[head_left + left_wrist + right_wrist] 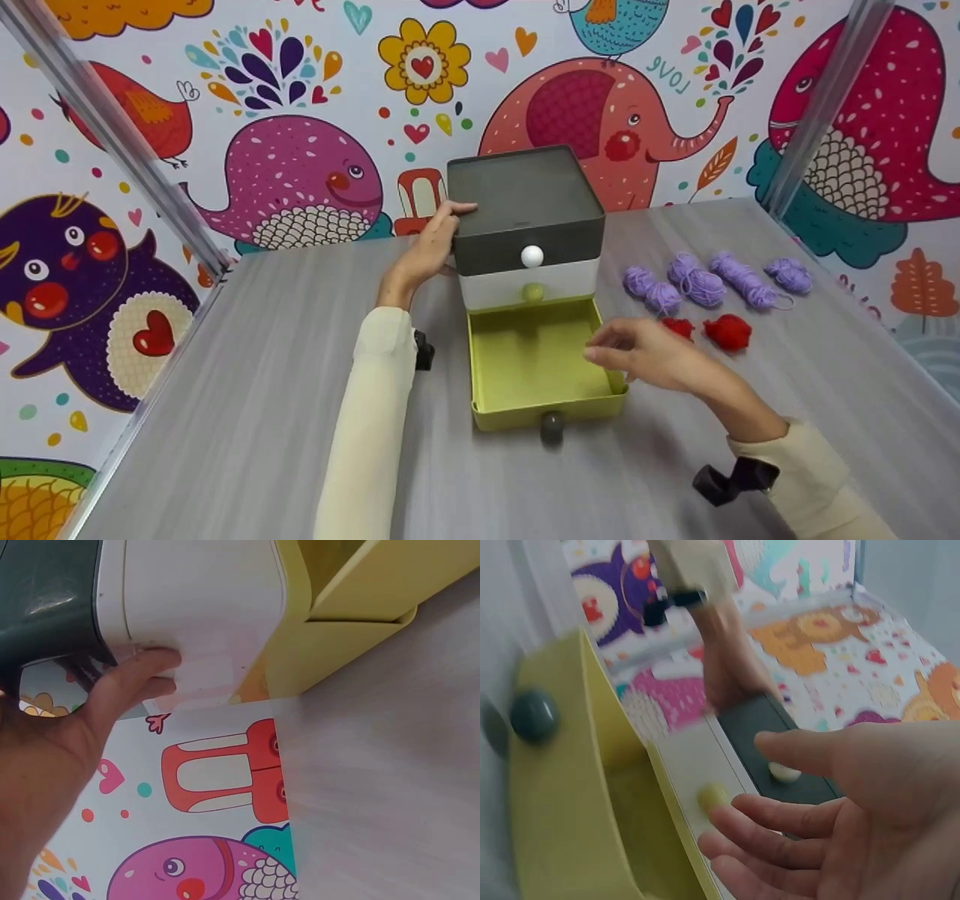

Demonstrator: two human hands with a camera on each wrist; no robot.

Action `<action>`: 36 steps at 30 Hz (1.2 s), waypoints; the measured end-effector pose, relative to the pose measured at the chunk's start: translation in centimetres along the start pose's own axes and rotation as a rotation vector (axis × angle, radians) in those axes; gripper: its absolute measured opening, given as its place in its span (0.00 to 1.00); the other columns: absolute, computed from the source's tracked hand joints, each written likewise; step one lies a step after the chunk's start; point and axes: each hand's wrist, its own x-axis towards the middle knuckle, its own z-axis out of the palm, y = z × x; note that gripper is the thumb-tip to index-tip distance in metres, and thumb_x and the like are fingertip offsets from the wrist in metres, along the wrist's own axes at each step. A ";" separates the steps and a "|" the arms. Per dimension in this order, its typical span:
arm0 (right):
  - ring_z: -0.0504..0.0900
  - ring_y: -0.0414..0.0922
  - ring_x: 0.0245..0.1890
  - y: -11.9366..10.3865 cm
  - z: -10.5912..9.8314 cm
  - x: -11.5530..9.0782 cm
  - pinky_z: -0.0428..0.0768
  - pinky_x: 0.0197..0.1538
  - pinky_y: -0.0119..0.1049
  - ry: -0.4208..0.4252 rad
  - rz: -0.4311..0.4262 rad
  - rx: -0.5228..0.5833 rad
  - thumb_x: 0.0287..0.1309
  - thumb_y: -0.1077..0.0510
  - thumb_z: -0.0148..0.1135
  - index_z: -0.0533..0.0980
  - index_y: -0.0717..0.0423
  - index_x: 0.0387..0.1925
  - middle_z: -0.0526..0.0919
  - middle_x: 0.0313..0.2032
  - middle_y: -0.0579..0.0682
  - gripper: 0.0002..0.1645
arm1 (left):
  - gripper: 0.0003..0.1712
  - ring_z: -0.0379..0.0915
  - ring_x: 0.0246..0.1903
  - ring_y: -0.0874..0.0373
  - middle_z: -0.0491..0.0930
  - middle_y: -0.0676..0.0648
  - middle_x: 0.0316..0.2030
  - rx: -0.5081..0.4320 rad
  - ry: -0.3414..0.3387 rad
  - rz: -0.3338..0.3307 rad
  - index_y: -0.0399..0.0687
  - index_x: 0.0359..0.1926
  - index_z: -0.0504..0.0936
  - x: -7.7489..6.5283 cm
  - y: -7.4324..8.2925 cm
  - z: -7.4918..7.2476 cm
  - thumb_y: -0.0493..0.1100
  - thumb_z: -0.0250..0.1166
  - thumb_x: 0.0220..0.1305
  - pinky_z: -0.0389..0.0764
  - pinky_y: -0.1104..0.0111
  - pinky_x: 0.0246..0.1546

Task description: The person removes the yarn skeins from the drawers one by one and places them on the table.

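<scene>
A small stacked drawer box (pixel 529 187) stands on the table, with a dark grey top tier, a white middle tier and a lime-green bottom drawer (pixel 540 405) pulled out. No contents show inside that drawer. My left hand (pixel 429 251) rests against the box's upper left side, one finger lying over the top edge. In the left wrist view, two fingertips (pixel 165 658) touch the white side wall. My right hand (pixel 652 352) hovers over the drawer's right rim, fingers loosely bent and holding nothing. Its palm and spread fingers show in the right wrist view, in front of the knobs.
Several bundles of purple yarn (pixel 742 281) lie right of the box. Two red bundles (pixel 727 332) lie nearer, one partly hidden by my right hand. Patterned wall panels (pixel 300 172) stand behind and beside the grey table (pixel 277 420). A dark round knob (pixel 552 427) sticks out from the drawer front.
</scene>
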 end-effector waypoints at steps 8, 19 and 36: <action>0.81 0.48 0.38 -1.2 2.6 -0.4 0.83 0.37 0.42 -0.126 -0.072 0.100 0.69 0.44 0.58 0.80 0.60 0.48 0.86 0.39 0.57 0.23 | 0.23 0.73 0.57 0.40 0.65 0.38 0.64 0.001 -0.002 -0.008 0.67 0.70 0.64 0.0 0.1 -0.2 0.53 0.36 0.79 0.81 0.40 0.52; 0.82 0.41 0.33 0.7 5.8 -1.3 0.81 0.30 0.32 -0.204 0.022 0.215 0.69 0.44 0.59 0.83 0.63 0.44 0.88 0.34 0.54 0.24 | 0.23 0.76 0.55 0.40 0.67 0.37 0.63 0.014 0.007 0.000 0.67 0.70 0.64 -0.1 0.3 -0.4 0.53 0.37 0.79 0.82 0.41 0.51; 0.87 0.41 0.30 3.9 9.2 -1.0 0.87 0.35 0.36 -0.286 0.180 0.609 0.71 0.46 0.56 0.78 0.71 0.49 0.89 0.39 0.59 0.28 | 0.24 0.77 0.54 0.41 0.69 0.38 0.60 0.004 0.002 0.001 0.66 0.69 0.64 0.0 0.1 0.1 0.51 0.36 0.78 0.82 0.41 0.50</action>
